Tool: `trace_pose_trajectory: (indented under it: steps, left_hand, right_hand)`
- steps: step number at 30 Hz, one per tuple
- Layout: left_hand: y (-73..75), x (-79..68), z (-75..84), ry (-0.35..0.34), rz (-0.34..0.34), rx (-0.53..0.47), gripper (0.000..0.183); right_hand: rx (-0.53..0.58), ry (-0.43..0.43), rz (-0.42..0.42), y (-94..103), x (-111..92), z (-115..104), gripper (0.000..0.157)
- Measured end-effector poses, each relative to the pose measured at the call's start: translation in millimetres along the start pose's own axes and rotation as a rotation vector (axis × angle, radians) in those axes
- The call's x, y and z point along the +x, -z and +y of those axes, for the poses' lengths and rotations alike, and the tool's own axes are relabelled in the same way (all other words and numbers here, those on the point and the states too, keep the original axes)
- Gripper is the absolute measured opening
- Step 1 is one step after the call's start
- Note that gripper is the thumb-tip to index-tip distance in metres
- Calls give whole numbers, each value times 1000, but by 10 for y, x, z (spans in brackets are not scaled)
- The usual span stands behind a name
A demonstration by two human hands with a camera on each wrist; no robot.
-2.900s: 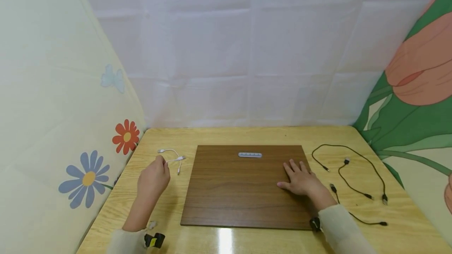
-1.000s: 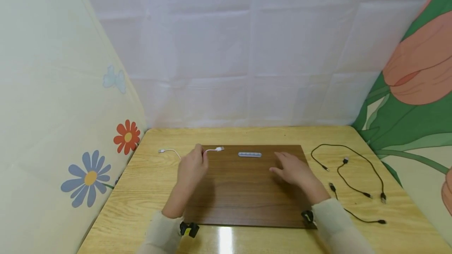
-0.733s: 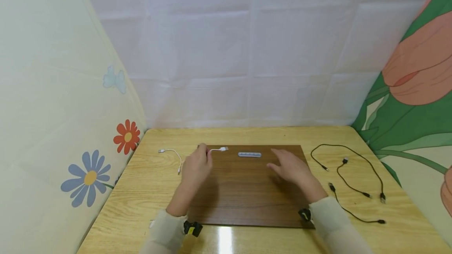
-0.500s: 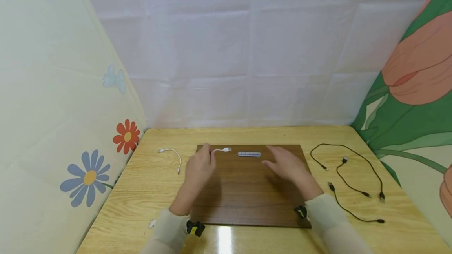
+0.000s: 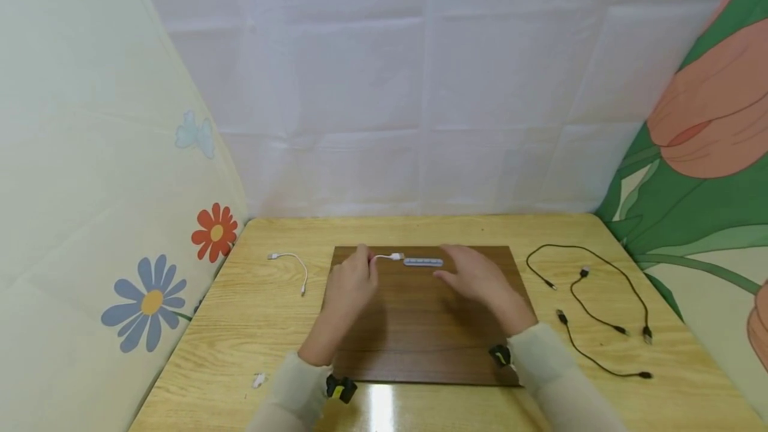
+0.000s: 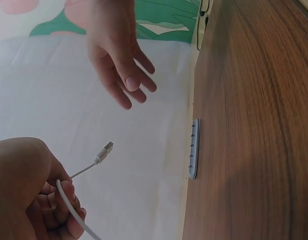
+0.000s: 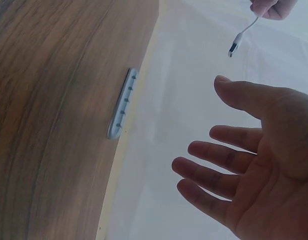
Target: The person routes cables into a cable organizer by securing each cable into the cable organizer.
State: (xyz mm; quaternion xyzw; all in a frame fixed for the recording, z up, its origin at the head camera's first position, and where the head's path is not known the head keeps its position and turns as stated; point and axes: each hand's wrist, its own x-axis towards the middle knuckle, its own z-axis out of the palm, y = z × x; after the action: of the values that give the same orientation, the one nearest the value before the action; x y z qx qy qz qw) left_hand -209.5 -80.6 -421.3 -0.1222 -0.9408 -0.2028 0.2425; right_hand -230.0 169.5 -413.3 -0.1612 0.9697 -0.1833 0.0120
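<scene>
A white USB cable [image 6: 83,171] is pinched between the thumb and fingers of my left hand [image 5: 353,280], its USB-A plug [image 5: 397,257] sticking out to the right. Just past the plug lies a grey-blue cable organizer [image 5: 423,262] with a row of slots, near the back edge of the brown wooden board [image 5: 420,339]. My right hand [image 5: 477,277] hovers over the board's right part, fingers spread and holding nothing. In the right wrist view its palm [image 7: 279,165] faces the plug, with a gap between them.
Another short white cable [image 5: 298,265] lies left of the board. Several black cables [image 5: 600,305] are spread on the table to the right. A small white piece [image 5: 259,380] sits at the front left. A white cloth [image 5: 360,119] hangs behind the table.
My left hand has carried the white USB cable from the table's left side over the board, toward the organizer. My right hand has lifted off the board and moved left.
</scene>
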Motion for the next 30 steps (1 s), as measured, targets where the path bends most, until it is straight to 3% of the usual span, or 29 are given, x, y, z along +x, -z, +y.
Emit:
trace_pose_trajectory:
  steps: [11, 30]
  left_hand:
    - [-67, -2, 74, 20, -20, -14, 12]
    - [-203, 19, 207, -29, -43, -10, 12]
  right_hand:
    - [6, 29, 7, -18, 46, -107, 63]
    - [4, 106, 44, -25, 129, -346, 55]
